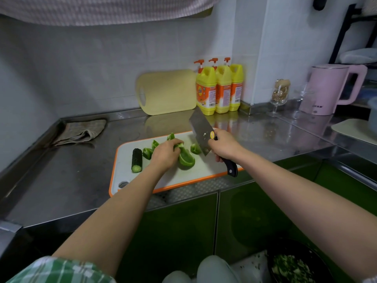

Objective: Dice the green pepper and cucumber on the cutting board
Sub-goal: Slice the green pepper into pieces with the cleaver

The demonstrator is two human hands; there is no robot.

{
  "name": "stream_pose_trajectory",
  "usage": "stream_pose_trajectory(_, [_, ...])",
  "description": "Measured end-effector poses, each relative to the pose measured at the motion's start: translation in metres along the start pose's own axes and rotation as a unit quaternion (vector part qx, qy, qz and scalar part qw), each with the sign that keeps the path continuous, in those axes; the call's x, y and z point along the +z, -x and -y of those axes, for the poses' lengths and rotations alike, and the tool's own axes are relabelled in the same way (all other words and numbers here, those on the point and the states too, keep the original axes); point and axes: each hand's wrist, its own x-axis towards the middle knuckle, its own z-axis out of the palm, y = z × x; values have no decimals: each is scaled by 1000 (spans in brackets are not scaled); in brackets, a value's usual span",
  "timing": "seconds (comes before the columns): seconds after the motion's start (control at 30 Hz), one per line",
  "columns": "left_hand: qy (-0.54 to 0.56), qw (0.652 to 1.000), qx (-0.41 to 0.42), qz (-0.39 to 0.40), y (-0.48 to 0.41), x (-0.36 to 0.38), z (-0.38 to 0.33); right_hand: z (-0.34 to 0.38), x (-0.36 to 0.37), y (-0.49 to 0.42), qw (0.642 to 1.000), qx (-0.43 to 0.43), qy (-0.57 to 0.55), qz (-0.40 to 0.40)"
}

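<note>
At frame centre, my left hand [165, 155] pins a green pepper [186, 158] piece on the cutting board [195, 170]; my right hand [224, 146] grips the raised cleaver [201, 132]. Pepper sits in rough chunks, the cucumber [136, 160] at left uncut: dicing barely begun.

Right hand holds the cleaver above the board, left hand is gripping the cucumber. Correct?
Not quite. In the head view the left hand grips the green pepper, not the cucumber, which lies untouched at the left of the cutting board. The right hand does hold the cleaver above the board.
</note>
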Motion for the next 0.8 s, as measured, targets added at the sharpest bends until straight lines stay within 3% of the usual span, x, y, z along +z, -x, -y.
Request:
stream_pose_trajectory(0.2, [-11, 998, -56, -19, 1, 12, -13, 0, -2, 10, 997, 15, 40, 64])
stream_pose_trajectory(0.33, [-28, 997, -74, 10, 8, 20, -23, -2, 2, 15, 994, 13, 75, 77])
stream_pose_trajectory(0.53, [14, 996, -91, 2, 5, 8, -23, -1, -6, 16, 997, -26, 74, 21])
stream_pose_trajectory(0.8, [130, 985, -116, 3, 5, -5, -28, 8, -5, 22, 964, -68, 248, 67])
